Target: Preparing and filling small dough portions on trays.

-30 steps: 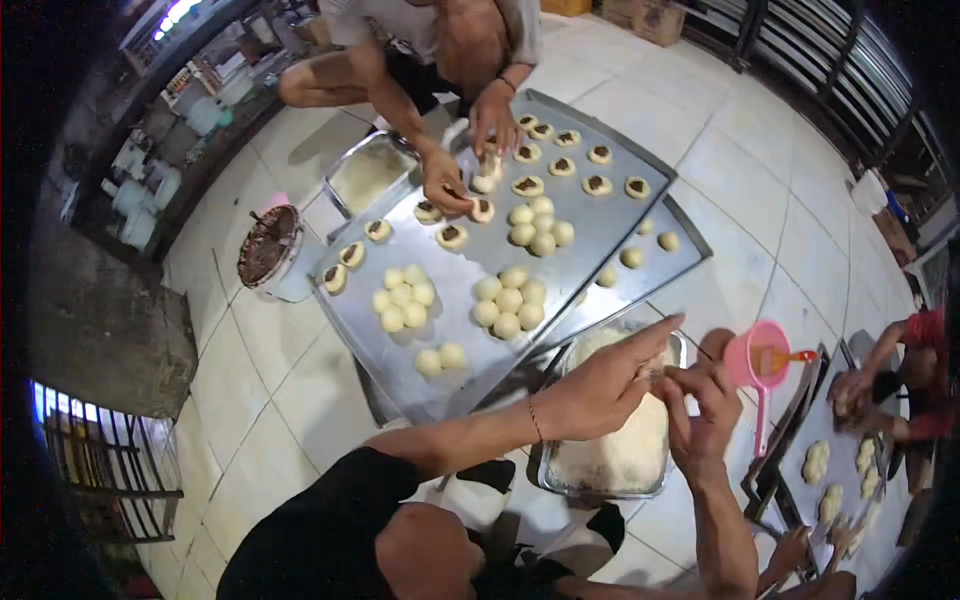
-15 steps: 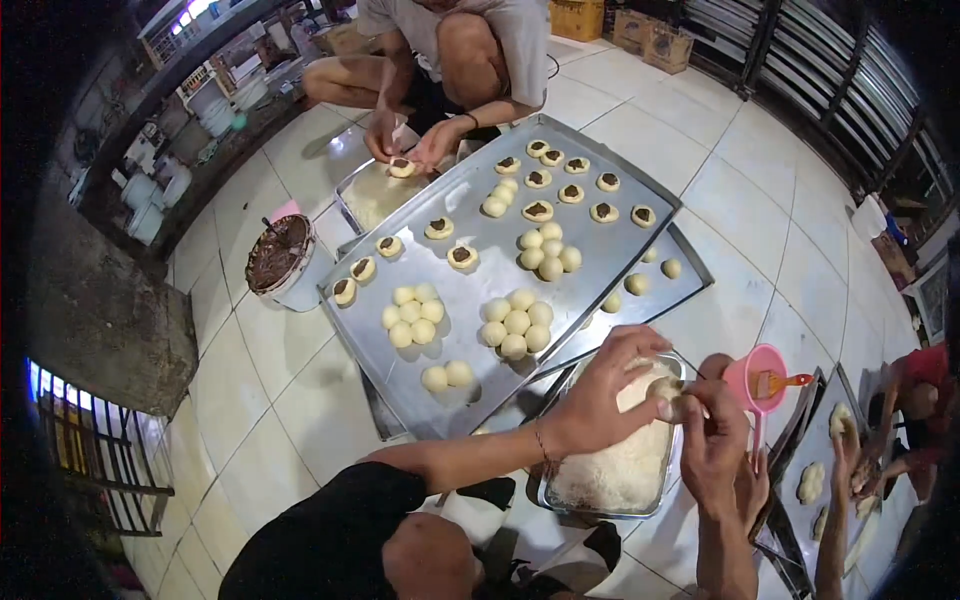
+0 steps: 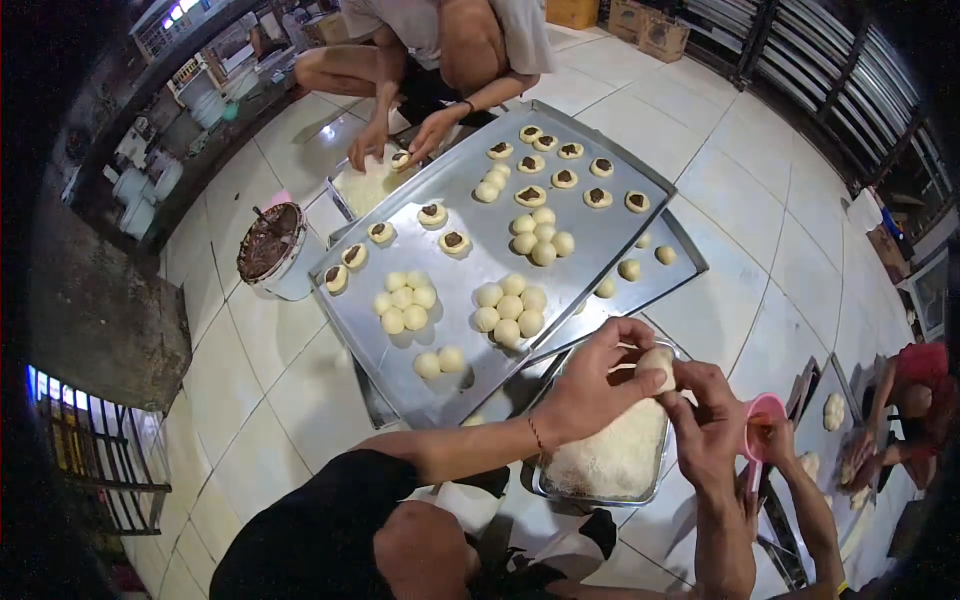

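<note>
while left hand faces right hand, bent fingers pinch dough.

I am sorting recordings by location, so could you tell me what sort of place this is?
Probably a small bakery workroom: a large metal tray bears many dough balls, a bucket holds dark brown paste, and the left hand and right hand hold a dough piece.

Dough balls on tray

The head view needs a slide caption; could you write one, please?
Left hand and right hand hold a dough ball above pale, crumb-like material, near a metal tray of dough pieces.
</note>
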Demonstrator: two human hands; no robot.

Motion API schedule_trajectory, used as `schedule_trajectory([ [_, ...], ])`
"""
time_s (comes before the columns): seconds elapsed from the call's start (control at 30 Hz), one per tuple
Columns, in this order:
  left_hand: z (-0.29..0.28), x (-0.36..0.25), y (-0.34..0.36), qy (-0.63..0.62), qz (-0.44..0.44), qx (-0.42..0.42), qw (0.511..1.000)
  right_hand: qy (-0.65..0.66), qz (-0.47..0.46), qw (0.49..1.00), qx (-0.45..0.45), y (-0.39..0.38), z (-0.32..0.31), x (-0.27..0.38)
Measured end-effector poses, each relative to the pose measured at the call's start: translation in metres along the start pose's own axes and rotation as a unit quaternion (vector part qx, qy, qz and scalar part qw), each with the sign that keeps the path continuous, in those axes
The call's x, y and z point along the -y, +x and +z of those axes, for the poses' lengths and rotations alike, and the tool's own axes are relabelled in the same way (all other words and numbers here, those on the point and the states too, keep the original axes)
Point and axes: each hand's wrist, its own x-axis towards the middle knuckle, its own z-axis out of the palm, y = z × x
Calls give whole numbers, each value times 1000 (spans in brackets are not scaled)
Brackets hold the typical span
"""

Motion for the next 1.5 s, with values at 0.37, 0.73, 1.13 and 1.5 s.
schedule_trajectory([
  [0.37, -10, 10, 6, 45, 50, 6, 998, 45, 30, 998, 17, 14, 11, 13],
  [0.73, -33, 3, 10, -35, -52, 12, 998, 42, 69, 994, 69, 54, 21, 7],
  [1.13, -121, 34, 54, -343, -172, -78, 920, 11, 183, 949, 258, 167, 81, -32],
  [1.5, -218, 37, 136, 269, 12, -159, 950, 81, 204, 961, 168, 251, 103, -119],
])
